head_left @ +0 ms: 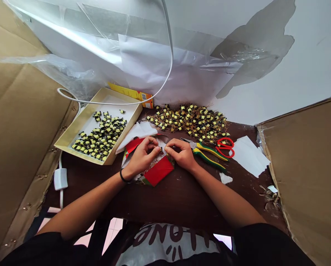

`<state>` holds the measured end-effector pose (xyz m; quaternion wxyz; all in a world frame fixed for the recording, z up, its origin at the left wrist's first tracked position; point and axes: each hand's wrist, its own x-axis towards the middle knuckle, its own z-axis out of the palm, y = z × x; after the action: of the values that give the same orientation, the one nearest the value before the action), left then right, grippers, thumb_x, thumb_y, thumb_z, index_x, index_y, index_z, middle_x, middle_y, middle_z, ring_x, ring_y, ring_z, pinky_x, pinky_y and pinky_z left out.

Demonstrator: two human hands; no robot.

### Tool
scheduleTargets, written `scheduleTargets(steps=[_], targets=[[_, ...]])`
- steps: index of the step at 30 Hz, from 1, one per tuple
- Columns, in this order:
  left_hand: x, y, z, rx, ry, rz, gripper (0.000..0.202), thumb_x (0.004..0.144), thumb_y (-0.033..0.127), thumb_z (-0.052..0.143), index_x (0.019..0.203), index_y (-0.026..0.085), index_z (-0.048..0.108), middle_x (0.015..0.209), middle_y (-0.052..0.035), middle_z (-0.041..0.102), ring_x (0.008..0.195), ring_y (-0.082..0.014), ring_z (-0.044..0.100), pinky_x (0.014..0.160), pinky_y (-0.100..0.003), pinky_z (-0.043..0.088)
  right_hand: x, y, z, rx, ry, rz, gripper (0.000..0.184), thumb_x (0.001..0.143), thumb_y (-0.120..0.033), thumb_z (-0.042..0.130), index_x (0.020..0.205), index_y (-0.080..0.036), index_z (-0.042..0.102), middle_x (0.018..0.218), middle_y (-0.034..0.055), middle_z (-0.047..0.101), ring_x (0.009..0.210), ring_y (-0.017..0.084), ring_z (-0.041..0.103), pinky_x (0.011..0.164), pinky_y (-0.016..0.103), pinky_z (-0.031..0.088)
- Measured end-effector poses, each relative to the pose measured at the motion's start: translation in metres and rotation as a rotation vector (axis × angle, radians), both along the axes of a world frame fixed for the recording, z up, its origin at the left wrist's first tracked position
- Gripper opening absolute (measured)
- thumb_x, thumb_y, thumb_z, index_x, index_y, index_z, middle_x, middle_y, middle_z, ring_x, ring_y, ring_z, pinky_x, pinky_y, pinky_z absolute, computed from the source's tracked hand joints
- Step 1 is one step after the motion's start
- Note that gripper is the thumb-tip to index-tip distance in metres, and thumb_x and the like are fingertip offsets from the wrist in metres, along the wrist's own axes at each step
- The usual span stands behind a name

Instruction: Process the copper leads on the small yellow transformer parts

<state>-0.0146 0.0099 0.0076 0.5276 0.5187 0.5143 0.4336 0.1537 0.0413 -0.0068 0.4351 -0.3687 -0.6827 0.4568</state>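
Small component [161, 149] in the pinched left hand [143, 155], right hand [182, 154] close by, thumb and finger together.

We note the left hand [143, 155] and right hand [182, 152] close together over a red-and-silver wrapper [159, 171], a small component [161, 149] between their fingertips, a tray [83, 156] of yellow-and-black parts [100, 136] at left, pliers [203, 147] at right.

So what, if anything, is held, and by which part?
The left hand pinches a tiny dark component; which part is too small to tell. Whether the right hand grips anything is unclear.
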Motion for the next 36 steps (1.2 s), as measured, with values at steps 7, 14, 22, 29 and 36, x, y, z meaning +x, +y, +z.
scheduleTargets(steps=[7,14,22,29,36], targets=[[-0.002,0.0,-0.003,0.018,0.018,-0.02,0.025,0.082,0.038,0.061,0.091,0.018,0.048,0.075,0.0021,0.054,0.064,-0.0096,0.053,0.059,-0.021,0.042,0.0,0.003,-0.001,-0.109,-0.014,-0.005,0.015,0.079,-0.028,0.06,0.067,-0.019,0.06,0.067,-0.0008,0.062,0.063,0.012,0.055,0.062,0.025,0.044],[-0.001,-0.001,-0.004,0.05,0.018,-0.02,0.025,0.081,0.036,0.064,0.09,0.018,0.049,0.081,0.0004,0.053,0.069,-0.0103,0.055,0.062,-0.022,0.043,-0.002,0.002,0.0,-0.039,-0.087,0.019,0.015,0.078,-0.025,0.058,0.065,-0.019,0.057,0.065,-0.0008,0.059,0.061,0.011,0.052,0.06,0.024,0.041],[-0.001,-0.002,-0.003,0.147,0.093,-0.086,0.017,0.085,0.03,0.058,0.086,0.019,0.045,0.074,0.0012,0.052,0.065,-0.0109,0.051,0.062,-0.023,0.044,-0.004,-0.002,0.001,0.118,-0.172,-0.016,0.014,0.08,-0.02,0.054,0.066,-0.019,0.054,0.065,-0.001,0.056,0.059,0.011,0.047,0.058,0.025,0.038],[-0.006,-0.003,-0.009,0.29,0.271,-0.11,0.011,0.084,0.023,0.056,0.087,0.02,0.046,0.076,0.0001,0.057,0.069,-0.0131,0.055,0.066,-0.025,0.045,-0.006,-0.007,0.002,0.176,-0.172,-0.043,0.016,0.082,-0.018,0.052,0.066,-0.019,0.052,0.065,-0.0012,0.053,0.06,0.012,0.047,0.058,0.025,0.037],[-0.005,-0.003,-0.004,0.307,0.315,-0.109,0.01,0.084,0.023,0.055,0.087,0.02,0.046,0.075,0.0004,0.058,0.067,-0.0129,0.056,0.066,-0.025,0.045,-0.007,-0.009,0.002,0.144,-0.185,-0.074,0.015,0.082,-0.019,0.053,0.067,-0.02,0.054,0.066,-0.0006,0.055,0.06,0.012,0.048,0.059,0.026,0.038]])
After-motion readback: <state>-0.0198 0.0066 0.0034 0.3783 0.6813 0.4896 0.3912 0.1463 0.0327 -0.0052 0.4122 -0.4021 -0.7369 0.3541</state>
